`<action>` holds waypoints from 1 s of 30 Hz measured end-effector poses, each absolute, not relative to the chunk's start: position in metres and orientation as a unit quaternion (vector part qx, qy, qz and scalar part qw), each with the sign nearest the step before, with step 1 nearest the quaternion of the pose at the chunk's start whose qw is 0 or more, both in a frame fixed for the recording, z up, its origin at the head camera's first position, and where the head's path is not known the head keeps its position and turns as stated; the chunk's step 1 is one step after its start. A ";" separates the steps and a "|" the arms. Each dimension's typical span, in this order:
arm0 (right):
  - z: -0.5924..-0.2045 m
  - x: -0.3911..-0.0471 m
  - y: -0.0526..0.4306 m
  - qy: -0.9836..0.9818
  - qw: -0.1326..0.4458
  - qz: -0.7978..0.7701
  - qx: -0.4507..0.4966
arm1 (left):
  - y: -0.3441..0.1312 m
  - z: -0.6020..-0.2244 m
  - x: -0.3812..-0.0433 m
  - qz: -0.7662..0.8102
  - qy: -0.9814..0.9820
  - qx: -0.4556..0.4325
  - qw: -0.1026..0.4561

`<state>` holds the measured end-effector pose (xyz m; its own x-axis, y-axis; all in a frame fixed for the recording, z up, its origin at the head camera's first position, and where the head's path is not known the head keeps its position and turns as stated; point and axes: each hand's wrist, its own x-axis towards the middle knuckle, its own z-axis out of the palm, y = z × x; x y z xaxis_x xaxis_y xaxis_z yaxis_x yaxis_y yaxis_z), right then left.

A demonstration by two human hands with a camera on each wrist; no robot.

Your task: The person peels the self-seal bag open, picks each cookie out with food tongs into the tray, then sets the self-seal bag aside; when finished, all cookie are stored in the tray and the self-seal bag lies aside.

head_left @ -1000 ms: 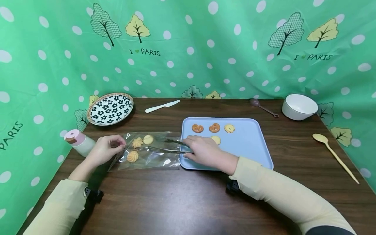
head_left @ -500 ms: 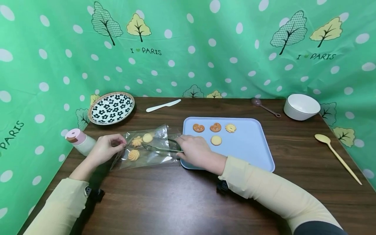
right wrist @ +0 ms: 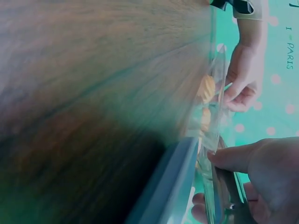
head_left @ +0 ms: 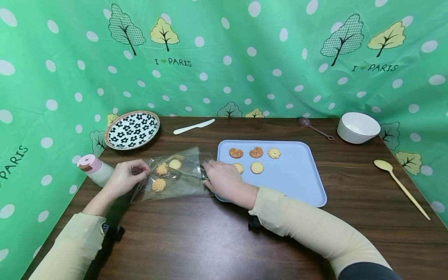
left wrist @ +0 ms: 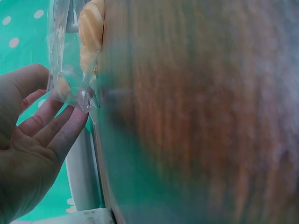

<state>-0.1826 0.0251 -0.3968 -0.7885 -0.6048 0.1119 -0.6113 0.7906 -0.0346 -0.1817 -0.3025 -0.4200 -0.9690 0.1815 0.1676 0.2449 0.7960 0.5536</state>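
Left grip (head_left: 126, 177) is pinching the left end of a clear plastic bag (head_left: 175, 191), lying beside the blue tray (head_left: 287, 184); right grip (head_left: 224, 182) is grasping metal tongs (right wrist: 228, 189), extending inside toward three cookies (head_left: 159, 185).

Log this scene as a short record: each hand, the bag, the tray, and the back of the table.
Left hand: pinches edge of a clear plastic bag
Right hand: grips metal tongs
In bag: two golden ridged cookies, one pale round cookie
Rectangular light-blue tray: two brown pretzel-shaped cookies, one pale scalloped cookie, two plain round cookies
Dark wood table, back: white plate with black flowers, white knife, purplish spoon, white bowl
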 end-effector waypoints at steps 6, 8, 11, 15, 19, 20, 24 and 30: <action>-0.398 -0.181 0.025 -0.942 0.065 0.030 0.327 | -0.303 -0.421 -0.183 -0.296 -0.946 -0.116 0.059; -0.396 -0.180 0.028 -0.943 0.058 0.028 0.325 | -0.303 -0.421 -0.184 -0.297 -0.946 -0.115 0.059; -0.391 -0.176 0.036 -0.945 0.043 0.024 0.324 | -0.303 -0.421 -0.183 -0.301 -0.945 -0.114 0.058; -0.385 -0.167 0.049 -0.940 0.041 0.022 0.337 | -0.303 -0.421 -0.183 -0.305 -0.944 -0.115 0.055; -0.384 -0.161 0.058 -0.940 0.032 0.033 0.339 | -0.301 -0.420 -0.183 -0.306 -0.944 -0.115 0.053; -0.384 -0.161 0.058 -0.941 0.027 0.035 0.336 | -0.301 -0.420 -0.183 -0.305 -0.944 -0.114 0.053; -0.387 -0.162 0.057 -0.941 0.025 0.047 0.334 | -0.300 -0.419 -0.182 -0.304 -0.945 -0.112 0.052; -0.393 -0.162 0.057 -0.937 0.041 0.053 0.341 | -0.299 -0.418 -0.184 -0.303 -0.945 -0.108 0.055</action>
<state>-0.1622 0.0568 -0.3928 -0.7633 -0.6359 0.1136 -0.6447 0.7612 -0.0702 -0.1836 -0.2992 -0.4177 -0.9706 0.1708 0.1696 0.2376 0.7931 0.5609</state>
